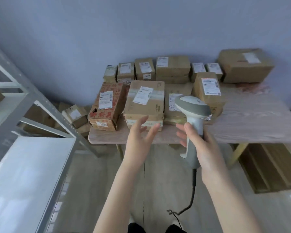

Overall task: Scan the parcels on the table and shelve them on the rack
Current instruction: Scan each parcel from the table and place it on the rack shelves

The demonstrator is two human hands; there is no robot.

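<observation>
Your left hand (141, 133), fingers spread and holding nothing, hovers just short of the front-centre parcel (146, 108), which lies straight ahead at the desk's (259, 123) near edge. Your right hand (204, 145) grips the scanner (191, 105) alongside.

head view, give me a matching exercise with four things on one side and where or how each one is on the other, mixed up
Things:
1 scanner
2 left hand
3 red-printed box
4 rack

Places or states:
a open, holding nothing
b front left corner of the table
c gripped by the right hand
d beside the table, on its left

Pairs: 1-c, 2-a, 3-b, 4-d
</observation>
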